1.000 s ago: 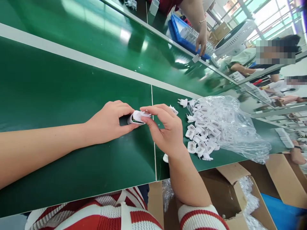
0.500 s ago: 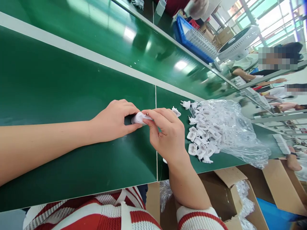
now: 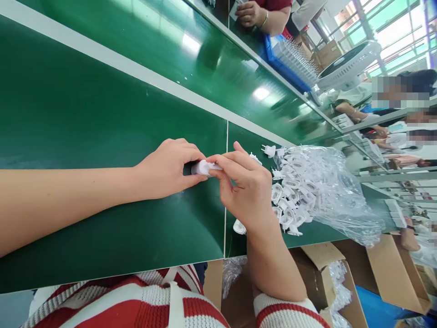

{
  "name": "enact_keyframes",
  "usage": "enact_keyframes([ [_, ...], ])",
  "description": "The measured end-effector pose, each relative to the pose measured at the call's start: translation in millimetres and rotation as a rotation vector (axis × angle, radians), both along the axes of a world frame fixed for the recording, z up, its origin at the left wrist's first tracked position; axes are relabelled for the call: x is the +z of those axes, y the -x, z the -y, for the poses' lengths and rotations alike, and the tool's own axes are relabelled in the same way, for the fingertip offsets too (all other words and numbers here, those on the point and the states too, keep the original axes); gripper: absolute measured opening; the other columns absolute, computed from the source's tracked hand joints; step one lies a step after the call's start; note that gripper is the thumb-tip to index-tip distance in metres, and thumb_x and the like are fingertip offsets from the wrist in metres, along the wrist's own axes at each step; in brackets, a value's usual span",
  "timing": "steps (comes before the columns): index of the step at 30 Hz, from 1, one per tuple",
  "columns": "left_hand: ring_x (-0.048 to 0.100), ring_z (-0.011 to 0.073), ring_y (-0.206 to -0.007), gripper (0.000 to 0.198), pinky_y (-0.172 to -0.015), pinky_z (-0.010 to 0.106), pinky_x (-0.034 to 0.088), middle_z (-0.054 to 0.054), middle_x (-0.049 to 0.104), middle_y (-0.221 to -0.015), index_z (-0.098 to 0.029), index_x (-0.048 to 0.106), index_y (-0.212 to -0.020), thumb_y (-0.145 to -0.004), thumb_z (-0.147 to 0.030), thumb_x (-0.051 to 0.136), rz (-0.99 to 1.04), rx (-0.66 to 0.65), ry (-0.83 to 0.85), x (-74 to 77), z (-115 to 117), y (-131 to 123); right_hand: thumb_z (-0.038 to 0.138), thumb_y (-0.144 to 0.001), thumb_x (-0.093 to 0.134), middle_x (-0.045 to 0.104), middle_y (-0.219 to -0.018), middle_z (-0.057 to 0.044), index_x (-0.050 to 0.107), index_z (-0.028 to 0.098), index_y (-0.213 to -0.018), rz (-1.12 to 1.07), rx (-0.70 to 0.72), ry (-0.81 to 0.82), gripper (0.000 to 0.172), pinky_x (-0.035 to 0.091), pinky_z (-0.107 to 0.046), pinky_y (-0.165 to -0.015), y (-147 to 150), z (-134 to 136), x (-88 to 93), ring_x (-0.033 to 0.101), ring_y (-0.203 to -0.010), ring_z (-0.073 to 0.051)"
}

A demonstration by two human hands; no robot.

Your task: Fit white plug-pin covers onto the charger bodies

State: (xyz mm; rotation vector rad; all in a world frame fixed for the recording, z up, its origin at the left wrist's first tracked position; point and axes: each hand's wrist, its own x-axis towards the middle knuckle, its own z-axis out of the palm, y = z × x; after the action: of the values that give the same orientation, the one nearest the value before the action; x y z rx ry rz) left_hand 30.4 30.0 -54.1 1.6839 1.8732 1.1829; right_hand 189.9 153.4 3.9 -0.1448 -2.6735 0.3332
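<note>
Thumb and fingers of my left hand [image 3: 167,168] close around a small white rounded charger body [image 3: 200,168] above the green table [image 3: 136,232]. My right hand [image 3: 247,189] pinches a white plug piece [image 3: 215,167] between thumb and forefinger, and a bit of metal pin shows at the fingertips. The plug piece meets the right end of the charger body; whether they are locked together cannot be made out. Fingers hide parts of both. Right of my right hand lies a heap of similar white plug pieces [image 3: 288,214], with a few loose ones [image 3: 239,227] near my wrist.
A clear plastic bag [image 3: 337,196] lies over the heap. Beyond a pale strip runs a shiny green belt [image 3: 211,68]. On its far side are a blue tray [image 3: 290,68], a white fan [image 3: 351,64] and co-workers. Open cardboard boxes [image 3: 389,269] stand below the table's near edge.
Both hands and the white parts appear slightly further right in the picture. Some fingers of my right hand have lifted. Across the belt, a co-worker's hand has come into view.
</note>
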Motion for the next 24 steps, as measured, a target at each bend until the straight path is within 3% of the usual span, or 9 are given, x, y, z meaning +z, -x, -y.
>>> enact_keyframes([
  [9,0.065,0.0263,-0.1,0.032,-0.094,0.042,0.045,0.005,0.076,-0.104,-0.022,0.075,-0.109,-0.089,-0.045,0.067,0.017,0.044,0.013,1.4,0,-2,0.011,-0.098,0.052,0.074,-0.092,0.003,0.072,0.025,-0.102,-0.027,-0.089,-0.018,0.025,0.044,-0.044,-0.122,2,6,-7.0,0.069,-0.079,-0.012],
  [12,0.064,0.0252,-0.097,0.034,-0.092,0.041,0.046,0.004,0.077,-0.101,-0.024,0.075,-0.113,-0.09,-0.047,0.067,0.025,0.007,0.006,2.6,0,-1,0.016,-0.098,0.057,0.076,-0.098,0.003,0.068,0.029,-0.122,-0.06,-0.113,0.093,0.03,0.045,-0.047,-0.12,-2,5,-11.5,0.071,-0.088,-0.015],
  [13,0.065,0.0249,-0.095,0.034,-0.089,0.04,0.047,0.003,0.077,-0.099,-0.024,0.076,-0.112,-0.09,-0.049,0.068,0.04,0.0,0.016,3.8,0,-1,0.021,-0.096,0.063,0.076,-0.102,0.002,0.06,0.031,-0.135,-0.06,-0.12,0.169,0.04,0.048,-0.047,-0.117,-5,3,-12.3,0.072,-0.092,-0.017],
  [16,0.067,0.0239,-0.092,0.038,-0.08,0.035,0.051,0.003,0.077,-0.101,-0.024,0.076,-0.112,-0.09,-0.055,0.067,0.186,0.01,0.094,10.5,3,-1,0.039,-0.08,0.086,0.073,-0.122,-0.006,0.031,0.03,-0.158,-0.026,-0.109,0.45,0.096,0.058,-0.047,-0.105,-13,-5,-12.1,0.072,-0.103,-0.023],
  [18,0.07,0.0226,-0.09,0.041,-0.077,0.032,0.054,0.004,0.077,-0.103,-0.023,0.073,-0.116,-0.091,-0.055,0.067,0.377,0.008,0.143,16.3,5,-2,0.044,-0.07,0.092,0.066,-0.134,-0.012,0.029,0.028,-0.158,-0.008,-0.077,0.581,0.109,0.059,-0.046,-0.102,-17,-11,-11.0,0.071,-0.107,-0.025],
  [21,0.073,0.0194,-0.081,0.044,-0.078,0.03,0.058,0.004,0.078,-0.099,-0.021,0.069,-0.121,-0.09,-0.052,0.072,0.679,-0.042,0.18,24.0,7,-3,0.039,-0.071,0.092,0.067,-0.129,-0.009,0.043,0.028,-0.148,-0.051,-0.016,0.672,0.091,0.058,-0.043,-0.104,-19,-16,-10.1,0.07,-0.109,-0.023],
  [24,0.074,0.0172,-0.074,0.041,-0.078,0.029,0.06,0.003,0.077,-0.095,-0.02,0.068,-0.12,-0.089,-0.047,0.075,0.869,-0.086,0.189,28.6,7,-3,0.03,-0.076,0.089,0.07,-0.12,-0.006,0.055,0.027,-0.134,-0.111,0.059,0.636,0.067,0.058,-0.04,-0.102,-17,-16,-10.2,0.069,-0.109,-0.021],
])
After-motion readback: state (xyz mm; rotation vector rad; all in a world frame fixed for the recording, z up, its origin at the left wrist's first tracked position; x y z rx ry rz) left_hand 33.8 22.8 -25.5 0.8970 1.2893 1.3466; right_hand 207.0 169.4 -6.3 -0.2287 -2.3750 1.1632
